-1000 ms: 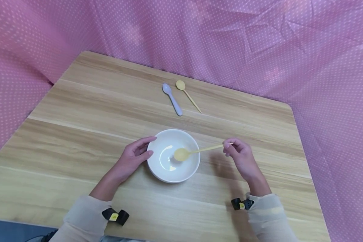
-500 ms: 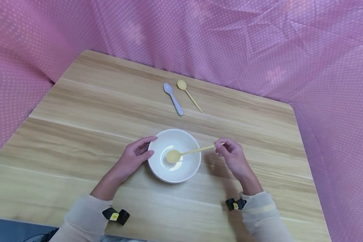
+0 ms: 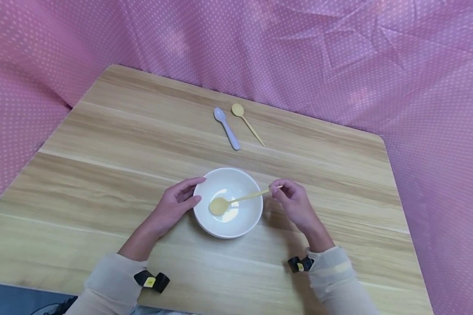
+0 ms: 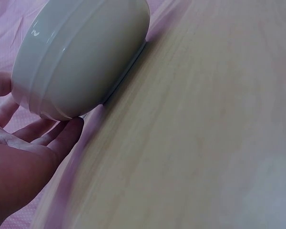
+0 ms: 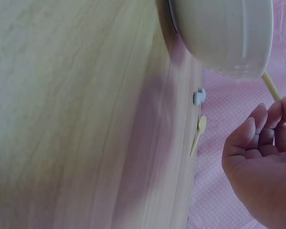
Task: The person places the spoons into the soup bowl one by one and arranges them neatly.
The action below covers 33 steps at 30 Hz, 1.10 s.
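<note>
The white bowl is held at its left side by the curved fingers of the left hand, apparently for steadiness. The round-headed yellow spoon is pinched near its handle's end by the right hand, probably so its head reaches inside the bowl.

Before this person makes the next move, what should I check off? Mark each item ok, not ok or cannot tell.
1. Bowl upright on the table: ok.
2. Bowl steadied: ok, the left hand holds its side, thumb and fingers against it.
3. Yellow spoon held: ok, the right hand pinches it near the handle's end.
4. Spoon head within the bowl's rim, seen from above: ok.
5. Spoon head touching the bowl's bottom: cannot tell.
6. Purple spoon and other yellow spoon apart from the bowl: ok.
</note>
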Available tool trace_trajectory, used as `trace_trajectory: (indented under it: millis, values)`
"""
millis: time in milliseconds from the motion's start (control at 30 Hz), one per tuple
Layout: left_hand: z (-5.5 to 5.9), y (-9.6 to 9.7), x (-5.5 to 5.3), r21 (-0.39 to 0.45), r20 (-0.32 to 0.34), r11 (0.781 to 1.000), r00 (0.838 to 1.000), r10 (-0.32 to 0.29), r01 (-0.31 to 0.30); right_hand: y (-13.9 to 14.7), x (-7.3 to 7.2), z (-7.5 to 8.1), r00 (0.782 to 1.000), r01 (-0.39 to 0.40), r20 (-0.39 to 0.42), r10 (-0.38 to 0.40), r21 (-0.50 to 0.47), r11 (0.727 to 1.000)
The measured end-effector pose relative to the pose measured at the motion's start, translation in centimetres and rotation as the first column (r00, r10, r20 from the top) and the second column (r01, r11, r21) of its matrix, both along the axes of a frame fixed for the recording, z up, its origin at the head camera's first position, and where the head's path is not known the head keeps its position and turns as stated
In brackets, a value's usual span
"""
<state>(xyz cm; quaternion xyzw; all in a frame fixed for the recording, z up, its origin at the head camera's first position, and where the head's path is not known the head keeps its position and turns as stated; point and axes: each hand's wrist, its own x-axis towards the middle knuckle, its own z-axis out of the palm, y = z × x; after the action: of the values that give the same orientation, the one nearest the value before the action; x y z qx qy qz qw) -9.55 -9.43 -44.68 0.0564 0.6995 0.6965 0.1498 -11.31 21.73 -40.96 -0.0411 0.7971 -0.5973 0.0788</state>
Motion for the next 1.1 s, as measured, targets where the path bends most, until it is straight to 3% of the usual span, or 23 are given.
trace_trajectory:
  millis: [433, 667, 867, 1100]
  values:
    - [0.7, 0.0, 0.0, -0.016, 0.021, 1.000, 1.000, 0.005, -0.004, -0.6, -0.3, 0.1, 0.998, -0.061, 0.011, 0.061, -0.015, 0.998]
    - [0.7, -0.1, -0.1, -0.001, 0.015, 1.000, 1.000, -0.003, 0.003, -0.6, -0.4, 0.0, 0.996, -0.087, 0.015, 0.086, 0.022, 0.996]
    - [0.3, -0.2, -0.1, -0.003, 0.003, 1.000, 1.000, -0.005, 0.005, -0.4, -0.5, -0.2, 0.997, -0.073, 0.016, 0.072, 0.051, 0.996]
    - [-0.1, -0.3, 0.0, 0.009, -0.011, 1.000, 1.000, -0.012, 0.012, 0.1, -1.1, -0.2, 0.999, 0.022, 0.044, -0.025, 0.064, 0.998]
